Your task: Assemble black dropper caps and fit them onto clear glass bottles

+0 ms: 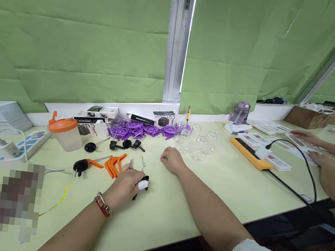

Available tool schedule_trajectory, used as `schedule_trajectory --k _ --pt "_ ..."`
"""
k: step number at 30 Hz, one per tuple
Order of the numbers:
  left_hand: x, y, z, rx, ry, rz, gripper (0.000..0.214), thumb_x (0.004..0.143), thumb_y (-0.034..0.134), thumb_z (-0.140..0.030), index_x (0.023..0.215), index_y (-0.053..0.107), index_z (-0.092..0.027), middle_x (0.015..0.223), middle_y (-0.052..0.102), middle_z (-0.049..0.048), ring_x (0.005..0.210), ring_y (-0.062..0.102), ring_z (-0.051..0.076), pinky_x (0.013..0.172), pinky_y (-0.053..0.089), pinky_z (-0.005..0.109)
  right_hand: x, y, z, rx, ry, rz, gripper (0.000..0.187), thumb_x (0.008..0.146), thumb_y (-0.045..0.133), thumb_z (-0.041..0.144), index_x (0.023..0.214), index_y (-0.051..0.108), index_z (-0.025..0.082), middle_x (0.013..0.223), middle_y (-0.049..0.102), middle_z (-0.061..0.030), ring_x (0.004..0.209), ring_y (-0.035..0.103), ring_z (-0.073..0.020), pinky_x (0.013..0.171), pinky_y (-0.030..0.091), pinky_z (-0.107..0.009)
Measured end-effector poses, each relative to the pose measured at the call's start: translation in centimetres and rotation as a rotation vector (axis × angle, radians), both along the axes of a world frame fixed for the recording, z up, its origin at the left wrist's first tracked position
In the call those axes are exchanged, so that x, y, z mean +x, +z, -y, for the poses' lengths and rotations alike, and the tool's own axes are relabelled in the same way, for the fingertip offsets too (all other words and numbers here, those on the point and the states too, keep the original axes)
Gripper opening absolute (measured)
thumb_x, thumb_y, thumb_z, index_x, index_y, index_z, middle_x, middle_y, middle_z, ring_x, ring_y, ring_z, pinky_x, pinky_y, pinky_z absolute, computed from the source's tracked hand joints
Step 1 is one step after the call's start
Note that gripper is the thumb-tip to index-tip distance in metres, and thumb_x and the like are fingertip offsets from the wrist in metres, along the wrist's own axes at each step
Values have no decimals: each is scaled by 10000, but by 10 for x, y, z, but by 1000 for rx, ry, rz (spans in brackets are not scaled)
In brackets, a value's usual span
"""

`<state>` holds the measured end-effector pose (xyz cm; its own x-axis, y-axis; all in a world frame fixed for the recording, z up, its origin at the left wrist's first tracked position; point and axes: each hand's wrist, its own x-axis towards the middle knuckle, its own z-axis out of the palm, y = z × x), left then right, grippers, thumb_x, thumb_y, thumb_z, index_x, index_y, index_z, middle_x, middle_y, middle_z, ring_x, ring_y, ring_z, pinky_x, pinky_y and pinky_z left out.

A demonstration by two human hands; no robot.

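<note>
My left hand (pixel 127 182), with bracelets at its wrist, is closed around a black plastic part (pixel 146 179) low over the table. A white patch shows at the fingers there; whether it is a finger wrap, I cannot tell. To its right, my right hand (pixel 173 160) has its fingers pinched together near the tabletop; what they hold is too small to name. Small metal screws (pixel 143 161) lie between the hands. Orange hooked plastic pieces (pixel 114 164) are just left of my left hand. Farther left rests a black knob-like part (pixel 80 166) with a metal rod and an orange piece.
Purple spoked plastic parts (pixel 134 128) and clear cups (pixel 199 140) stand toward the window wall, beside printed boxes (pixel 93 127). An orange-lidded shaker bottle (pixel 66 132) is left. At right are an orange power strip (pixel 250 153) and another person's hands (pixel 324 162) over flat sheets.
</note>
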<state>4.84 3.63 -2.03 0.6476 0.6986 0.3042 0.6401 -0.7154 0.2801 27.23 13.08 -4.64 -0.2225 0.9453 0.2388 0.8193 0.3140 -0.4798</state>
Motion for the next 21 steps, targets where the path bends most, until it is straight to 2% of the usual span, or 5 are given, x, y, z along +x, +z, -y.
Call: schedule_trajectory --k 5,7,13,17,21 --pt "0 0 -1 -7 7 4 316 956 379 -322 672 414 -189 594 476 -38 564 389 127 776 321 347 -2 3 3 28 20 -17 104 777 651 166 745 749 181 1024 637 -79 959 523 -227 884 395 -349" --pt "0 1 -1 -6 3 10 316 958 380 -334 680 424 -190 602 488 -35 569 401 128 777 323 348 -5 6 8 38 74 -131 89 776 657 169 762 744 177 1028 630 -77 950 536 -207 887 402 -341" --pt "0 0 -1 12 8 2 305 955 383 -343 699 452 -190 605 501 -34 569 410 130 767 334 355 -16 24 35 -185 540 -646 140 747 718 305 785 735 172 852 637 -39 726 560 -127 698 452 -262" --pt "-1 -2 -2 43 9 -4 288 943 392 -306 681 431 -192 594 483 -39 561 393 130 749 343 353 -23 30 45 -266 732 -666 224 722 744 375 796 742 164 847 640 -45 765 584 -141 718 462 -270" --pt "-2 -3 -4 46 13 -6 293 940 396 -308 674 426 -190 592 472 -40 558 386 128 752 345 358 -24 27 44 -321 767 -612 259 726 737 404 829 746 166 845 648 -45 790 601 -148 750 473 -274"
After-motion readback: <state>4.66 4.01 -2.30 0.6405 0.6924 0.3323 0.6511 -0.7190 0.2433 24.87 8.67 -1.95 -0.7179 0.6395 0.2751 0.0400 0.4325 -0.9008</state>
